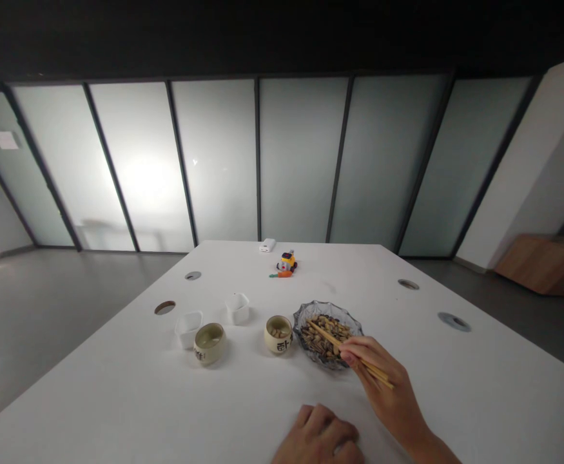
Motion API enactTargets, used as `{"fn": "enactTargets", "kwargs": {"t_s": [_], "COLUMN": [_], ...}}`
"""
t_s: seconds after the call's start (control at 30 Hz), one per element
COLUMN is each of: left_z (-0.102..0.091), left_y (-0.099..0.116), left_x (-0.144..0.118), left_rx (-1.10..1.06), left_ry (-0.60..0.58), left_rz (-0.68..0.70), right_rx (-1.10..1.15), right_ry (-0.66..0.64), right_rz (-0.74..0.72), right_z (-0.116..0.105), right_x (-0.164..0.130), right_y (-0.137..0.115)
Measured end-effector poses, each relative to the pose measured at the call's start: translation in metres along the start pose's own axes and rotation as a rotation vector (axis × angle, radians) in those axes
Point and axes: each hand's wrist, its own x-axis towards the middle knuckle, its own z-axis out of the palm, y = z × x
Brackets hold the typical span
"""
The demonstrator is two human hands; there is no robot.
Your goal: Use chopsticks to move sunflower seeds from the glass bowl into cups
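My right hand (378,380) grips a pair of wooden chopsticks (327,334) like a pen. Their tips reach into a scalloped glass bowl (300,316) of mixed seeds or nuts (323,348); whether they pinch a piece is too small to tell. Left of the bowl stands a cream ceramic cup (276,345) with dark characters and several pale brown pieces inside. Farther left is a similar cup (209,351), with no pieces visible in it. My left hand (320,438) rests on the table in front of the bowl, fingers curled in a loose fist.
Two white plastic tubs (237,312) stand behind and beside the left cup. Farther back lie an orange carrot-shaped piece (284,274), a yellow toy vehicle (288,260) and a white box-like device (267,245). Round grommet holes (165,307) line both sides of the white table (165,406).
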Motion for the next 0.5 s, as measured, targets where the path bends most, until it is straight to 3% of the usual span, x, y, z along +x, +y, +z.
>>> {"fn": "enactTargets", "kwargs": {"t_s": [0.2,0.37,0.5], "left_z": [-0.0074,-0.0083,-0.0076], "left_y": [0.0013,0.0004,-0.0007], "left_x": [0.0024,0.0047,0.0040], "left_rx": [-0.001,-0.024,-0.023], "left_ry": [-0.038,0.072,0.070], "left_rz": [0.006,0.012,0.009], "right_rx": [-0.015,-0.045,-0.072], "right_ry": [-0.006,0.000,0.047], "right_rz": [0.003,0.002,-0.015], "right_z": [0.0006,0.0011,-0.0001], "right_x": [-0.0032,-0.0036,-0.0025], "right_y": [0.0036,0.0046,0.0002]}}
